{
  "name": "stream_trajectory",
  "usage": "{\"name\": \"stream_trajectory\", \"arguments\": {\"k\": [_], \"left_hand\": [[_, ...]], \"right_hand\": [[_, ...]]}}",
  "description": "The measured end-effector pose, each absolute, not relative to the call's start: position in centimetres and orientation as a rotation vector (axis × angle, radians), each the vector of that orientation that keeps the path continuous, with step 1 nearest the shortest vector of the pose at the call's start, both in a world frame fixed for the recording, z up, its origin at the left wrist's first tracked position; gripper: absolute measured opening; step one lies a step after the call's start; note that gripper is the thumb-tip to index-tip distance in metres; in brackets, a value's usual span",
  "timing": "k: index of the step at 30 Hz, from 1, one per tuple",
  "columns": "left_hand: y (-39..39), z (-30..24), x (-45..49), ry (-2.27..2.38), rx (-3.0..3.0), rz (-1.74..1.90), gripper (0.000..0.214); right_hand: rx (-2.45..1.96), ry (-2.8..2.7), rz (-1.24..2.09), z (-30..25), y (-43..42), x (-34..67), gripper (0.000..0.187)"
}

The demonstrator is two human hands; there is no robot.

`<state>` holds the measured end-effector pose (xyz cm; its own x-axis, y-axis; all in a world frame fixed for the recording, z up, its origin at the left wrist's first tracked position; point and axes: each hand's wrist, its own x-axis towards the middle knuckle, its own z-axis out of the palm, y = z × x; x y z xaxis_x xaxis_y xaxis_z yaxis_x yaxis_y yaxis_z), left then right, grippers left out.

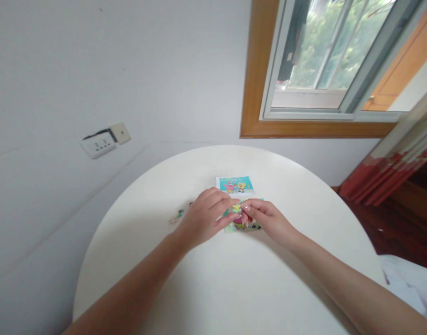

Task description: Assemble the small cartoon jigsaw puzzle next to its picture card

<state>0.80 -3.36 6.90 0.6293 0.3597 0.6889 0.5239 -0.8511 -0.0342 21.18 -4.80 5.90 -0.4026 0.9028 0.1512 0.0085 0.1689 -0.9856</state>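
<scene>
A small cartoon jigsaw puzzle (pixel 241 225) lies on the round white table (pixel 234 288). My left hand (pixel 204 216) rests on its left part with the fingers laid flat over it. My right hand (pixel 269 221) pinches a small puzzle piece (pixel 237 208) at the top of the puzzle, fingertips touching my left hand's fingers. Just behind the puzzle lies a printed picture card (pixel 234 184) with the same cartoon figures.
A few loose puzzle pieces (pixel 177 216) lie on the table left of my left hand. A wall socket (pixel 98 145) is on the white wall at left. A wood-framed window (pixel 325 70) and a red and white curtain (pixel 391 163) are at right.
</scene>
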Motion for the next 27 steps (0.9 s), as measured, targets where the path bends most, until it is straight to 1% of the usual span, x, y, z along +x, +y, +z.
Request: {"name": "stream_trajectory", "arguments": {"k": [7, 13, 16, 20, 24, 27], "left_hand": [[-3.3, 6.6, 0.7, -0.745, -2.661, -1.054, 0.024], [-3.6, 6.4, 1.5, -0.765, -2.725, -1.118, 0.021], [-3.7, 6.3, 1.7, -0.804, -2.733, -1.097, 0.026], [-3.3, 6.2, 1.5, -0.868, -2.765, -0.972, 0.037], [-2.4, 5.5, 0.8, -0.896, -2.799, -0.854, 0.03], [-1.6, 4.9, 0.2, -0.908, -2.821, -0.789, 0.026]], "right_hand": [[-0.883, -1.562, 1.399, 5.7, -4.7, 21.2, 0.042], [-0.905, -1.556, 1.359, 5.6, -4.7, 21.0, 0.038], [-0.925, -1.558, 1.334, 5.6, -4.5, 21.3, 0.037], [-1.041, -1.59, 1.155, 5.3, -3.2, 22.7, 0.036], [-1.201, -1.682, 0.93, 4.4, -1.6, 24.5, 0.038], [-1.264, -1.712, 0.858, 3.7, -0.8, 25.3, 0.04]]}}
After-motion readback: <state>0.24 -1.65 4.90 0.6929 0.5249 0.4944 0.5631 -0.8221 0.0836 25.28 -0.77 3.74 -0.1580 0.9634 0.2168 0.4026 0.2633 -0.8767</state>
